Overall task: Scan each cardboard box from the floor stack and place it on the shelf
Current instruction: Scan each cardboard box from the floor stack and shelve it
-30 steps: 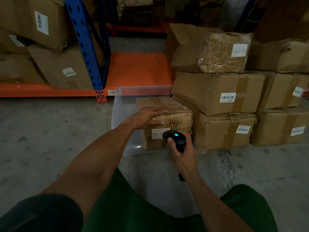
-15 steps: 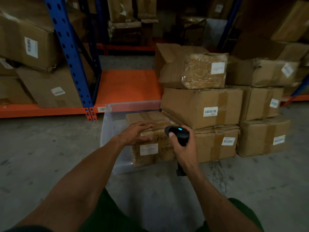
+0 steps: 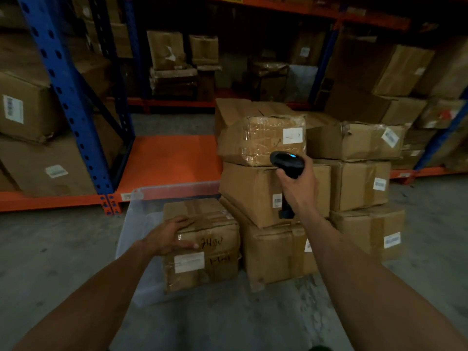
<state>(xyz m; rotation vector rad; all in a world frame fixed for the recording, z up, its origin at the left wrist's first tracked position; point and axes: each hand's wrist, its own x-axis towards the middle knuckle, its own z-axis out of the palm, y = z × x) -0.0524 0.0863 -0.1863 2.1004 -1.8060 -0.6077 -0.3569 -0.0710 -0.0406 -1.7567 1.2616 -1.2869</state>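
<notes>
A small taped cardboard box point(image 3: 202, 269) with a white label and handwritten numbers sits in a clear plastic bin point(image 3: 129, 229) on the floor. My left hand point(image 3: 169, 238) lies flat on its top front edge, fingers spread. My right hand point(image 3: 297, 186) grips a black barcode scanner point(image 3: 286, 162) with a blue light, raised in front of the floor stack point(image 3: 253, 193) of cardboard boxes. The plastic-wrapped top box point(image 3: 260, 138) is just behind the scanner's head. The orange shelf deck point(image 3: 172, 160) lies bare behind the bin.
A blue rack upright point(image 3: 68, 107) stands at left with large boxes point(image 3: 27, 107) on the shelf beside it. More stacked boxes point(image 3: 362, 183) fill the right side. Further racks with cartons stand across the aisle behind. Concrete floor lies in front.
My right hand has lifted the scanner from the small box's label up to the height of the stack's top boxes. My view has tilted upward. My left hand stays on the small box.
</notes>
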